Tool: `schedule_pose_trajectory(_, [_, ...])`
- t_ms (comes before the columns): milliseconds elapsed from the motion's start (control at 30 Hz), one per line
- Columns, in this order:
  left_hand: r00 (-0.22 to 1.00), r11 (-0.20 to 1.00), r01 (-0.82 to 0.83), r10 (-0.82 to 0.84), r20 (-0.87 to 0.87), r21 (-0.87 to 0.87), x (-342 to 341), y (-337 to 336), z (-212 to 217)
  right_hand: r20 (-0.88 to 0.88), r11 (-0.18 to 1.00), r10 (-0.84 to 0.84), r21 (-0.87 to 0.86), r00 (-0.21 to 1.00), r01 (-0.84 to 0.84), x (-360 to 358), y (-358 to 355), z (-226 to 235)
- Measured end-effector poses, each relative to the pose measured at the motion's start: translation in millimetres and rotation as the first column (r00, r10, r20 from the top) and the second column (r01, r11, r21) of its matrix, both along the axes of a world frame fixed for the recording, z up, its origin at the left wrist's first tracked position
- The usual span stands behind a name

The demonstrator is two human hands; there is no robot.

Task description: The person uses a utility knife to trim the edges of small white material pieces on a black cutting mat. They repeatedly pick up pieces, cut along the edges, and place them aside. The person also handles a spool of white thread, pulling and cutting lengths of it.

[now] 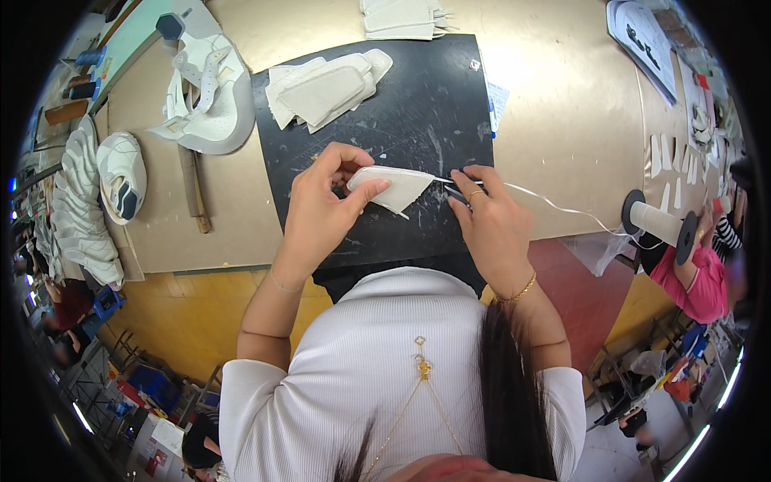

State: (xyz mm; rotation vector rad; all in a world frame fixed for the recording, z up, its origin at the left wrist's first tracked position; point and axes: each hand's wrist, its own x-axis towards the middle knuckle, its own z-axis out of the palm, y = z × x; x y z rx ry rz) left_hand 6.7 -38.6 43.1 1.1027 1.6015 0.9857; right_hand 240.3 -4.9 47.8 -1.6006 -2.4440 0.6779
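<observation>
Between the thumb and fingers of my left hand (325, 197) is a flat cream fabric shoe piece (393, 186), pale cord along its edge and a short end sticking out below. From its right tip a thin white cord (554, 204) runs past my right hand (491, 217) toward a spool. My right fingers are closed around a small dark tool (455, 191) beside the cord at that tip; most of it is hidden, so its kind is unclear. Both hands are over a scuffed black mat (321, 241). Similar cream pieces (321, 88) lie piled at the mat's far left.
A white cord spool (654, 222) with black flanges is at the right table edge. White shoe uppers (221, 108) and a wooden-handled tool (194, 193) lie left. More cream pieces (401, 18) are at the back, papers (642, 48) far right. A co-worker in pink (697, 285) is at right.
</observation>
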Motion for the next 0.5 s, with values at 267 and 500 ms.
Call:
schedule_pose_trajectory(267, [0.999,0.999,0.001,-0.003,0.042,0.044,-0.4,-3.4,3.0,0.017,0.999,-0.011,0.04,1.0,0.011,-7.7,4.0,-5.4])
schedule_pose_trajectory(500, [0.999,0.997,0.044,-0.044,0.0,0.069,-9.8,24.8,8.4,-0.184,0.993,-0.086,0.061,0.979,0.099,-4.9,14.6,-7.0])
